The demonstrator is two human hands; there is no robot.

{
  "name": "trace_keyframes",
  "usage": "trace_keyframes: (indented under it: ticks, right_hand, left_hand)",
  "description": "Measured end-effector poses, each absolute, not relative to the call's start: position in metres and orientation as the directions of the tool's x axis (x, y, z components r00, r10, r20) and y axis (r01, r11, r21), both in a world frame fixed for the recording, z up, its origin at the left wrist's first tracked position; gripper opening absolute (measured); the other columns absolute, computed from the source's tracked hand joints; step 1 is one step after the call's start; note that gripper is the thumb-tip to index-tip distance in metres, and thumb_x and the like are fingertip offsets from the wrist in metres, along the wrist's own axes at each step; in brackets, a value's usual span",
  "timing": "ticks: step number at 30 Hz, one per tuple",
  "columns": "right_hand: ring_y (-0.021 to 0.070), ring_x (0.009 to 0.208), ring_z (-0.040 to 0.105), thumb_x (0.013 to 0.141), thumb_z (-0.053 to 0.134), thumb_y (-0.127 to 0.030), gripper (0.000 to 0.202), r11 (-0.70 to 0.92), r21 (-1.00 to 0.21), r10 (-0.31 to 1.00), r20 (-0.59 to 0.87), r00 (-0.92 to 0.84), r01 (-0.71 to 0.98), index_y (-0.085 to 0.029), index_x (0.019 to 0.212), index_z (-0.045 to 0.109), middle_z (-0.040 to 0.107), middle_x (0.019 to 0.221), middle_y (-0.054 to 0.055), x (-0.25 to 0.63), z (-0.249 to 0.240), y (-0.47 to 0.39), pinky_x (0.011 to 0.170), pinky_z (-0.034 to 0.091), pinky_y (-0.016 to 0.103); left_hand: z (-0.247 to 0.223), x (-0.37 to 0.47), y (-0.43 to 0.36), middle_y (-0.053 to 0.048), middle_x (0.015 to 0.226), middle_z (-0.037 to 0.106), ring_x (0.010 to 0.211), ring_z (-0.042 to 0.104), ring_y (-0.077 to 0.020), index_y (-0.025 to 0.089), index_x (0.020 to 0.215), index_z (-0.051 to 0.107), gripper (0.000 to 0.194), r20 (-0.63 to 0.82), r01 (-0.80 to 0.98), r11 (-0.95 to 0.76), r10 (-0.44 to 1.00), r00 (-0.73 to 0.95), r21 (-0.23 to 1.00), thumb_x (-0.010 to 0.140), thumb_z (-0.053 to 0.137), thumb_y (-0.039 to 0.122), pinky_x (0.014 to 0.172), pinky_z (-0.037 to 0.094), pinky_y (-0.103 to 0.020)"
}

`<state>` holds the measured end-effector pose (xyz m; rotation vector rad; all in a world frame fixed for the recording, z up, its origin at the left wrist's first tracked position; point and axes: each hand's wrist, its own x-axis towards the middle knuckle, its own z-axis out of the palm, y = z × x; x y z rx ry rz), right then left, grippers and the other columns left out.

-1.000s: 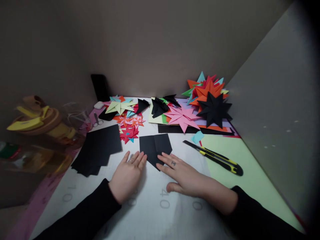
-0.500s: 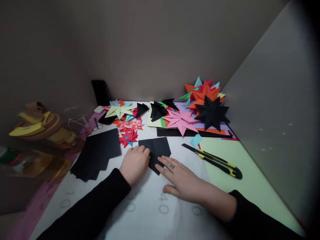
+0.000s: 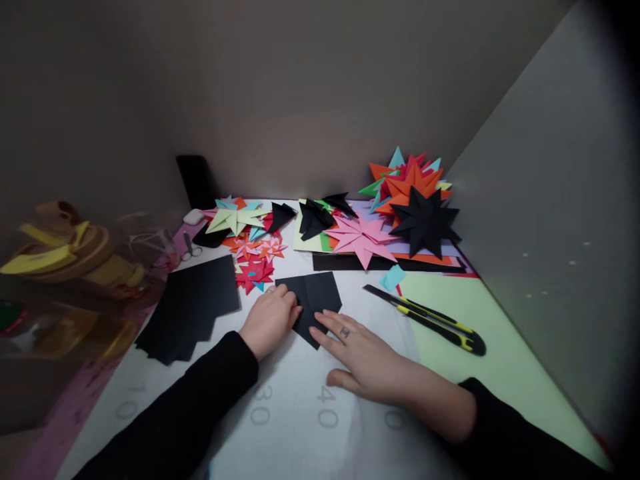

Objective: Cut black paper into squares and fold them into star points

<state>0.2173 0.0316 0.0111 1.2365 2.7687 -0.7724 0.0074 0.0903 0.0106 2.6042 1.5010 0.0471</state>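
A sheet of black paper, creased down the middle and folded in at the lower corners to a point, lies on the white mat in front of me. At its left edge my left hand has its fingers curled together, pinching the paper; the thumb is partly hidden. My right hand, with a ring on one finger, rests with fingers stretched and apart. Its fingertips touch the paper's lower right part. Left of my left hand lies a fanned stack of black paper. Right of the paper is a black and yellow utility knife, its blade toward the paper.
Folded paper stars, a pink one and a black one among them, fill the back. A phone leans on the wall, with small scissors nearby. A tan cup stands left. Pale green paper covers the right.
The left hand's fingers have shifted very slightly at the paper's left edge. The right hand stays in place, and the view has tilted a little.
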Motion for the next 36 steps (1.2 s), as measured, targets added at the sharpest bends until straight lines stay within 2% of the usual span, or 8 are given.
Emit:
trace_keyframes:
  ticks: [9,26,28,31,33,36]
  right_hand:
    - [0.032,0.14,0.013,0.082,0.06,-0.044,0.067,0.539,-0.453,0.685,-0.256,-0.683,0.71,-0.024,0.142,0.036,0.019,0.152,0.015,0.216,0.014,0.033,0.111,0.019,0.049]
    - [0.0307,0.141,0.011,0.082,0.06,-0.043,0.068,0.536,-0.444,0.689,-0.262,-0.676,0.718,-0.024,0.142,0.035,0.018,0.153,0.014,0.215,0.013,0.032,0.112,0.016,0.048]
    - [0.0306,0.141,0.01,0.082,0.061,-0.044,0.069,0.54,-0.441,0.692,-0.253,-0.676,0.717,-0.024,0.142,0.034,0.018,0.153,0.014,0.215,0.011,0.032,0.112,0.016,0.048]
    - [0.0307,0.141,0.011,0.082,0.06,-0.045,0.069,0.55,-0.435,0.696,-0.232,-0.679,0.713,-0.025,0.142,0.033,0.018,0.153,0.015,0.216,0.008,0.031,0.112,0.017,0.048]
    - [0.0306,0.141,0.011,0.082,0.059,-0.047,0.069,0.557,-0.434,0.698,-0.216,-0.683,0.707,-0.025,0.142,0.033,0.018,0.153,0.015,0.216,0.008,0.031,0.112,0.017,0.048]
    - [0.0304,0.141,0.012,0.083,0.058,-0.048,0.068,0.559,-0.435,0.7,-0.21,-0.683,0.706,-0.024,0.142,0.034,0.018,0.153,0.015,0.217,0.009,0.03,0.112,0.018,0.049]
  left_hand:
    - [0.01,0.008,0.091,-0.007,0.085,0.055,0.082,0.052,-0.0215,0.016,0.083,0.058,0.022,-0.049,0.864,-0.488,0.867,0.496,0.119,0.092,0.043,0.029,0.074,0.041,-0.033]
    - [0.009,0.007,0.086,-0.006,0.085,0.053,0.084,0.052,-0.0224,0.018,0.081,0.055,0.019,-0.01,0.868,-0.461,0.882,0.471,0.182,0.091,0.043,0.028,0.074,0.04,-0.034]
    - [0.009,0.008,0.084,-0.006,0.09,0.053,0.087,0.052,-0.0231,0.018,0.087,0.054,0.018,-0.009,0.869,-0.434,0.894,0.449,0.238,0.088,0.048,0.035,0.075,0.041,-0.035]
    - [0.009,0.009,0.079,-0.008,0.103,0.053,0.097,0.051,-0.0271,0.017,0.104,0.049,0.038,0.007,0.863,-0.389,0.913,0.409,0.324,0.078,0.061,0.044,0.079,0.042,-0.04]
    - [0.008,0.008,0.076,-0.01,0.108,0.052,0.101,0.05,-0.0285,0.017,0.109,0.047,0.043,0.011,0.863,-0.363,0.923,0.383,0.351,0.077,0.063,0.041,0.082,0.041,-0.042]
    - [0.005,0.004,0.074,-0.009,0.108,0.052,0.101,0.05,-0.0275,0.018,0.109,0.048,0.033,0.014,0.877,-0.325,0.94,0.342,0.354,0.081,0.059,0.033,0.083,0.042,-0.042]
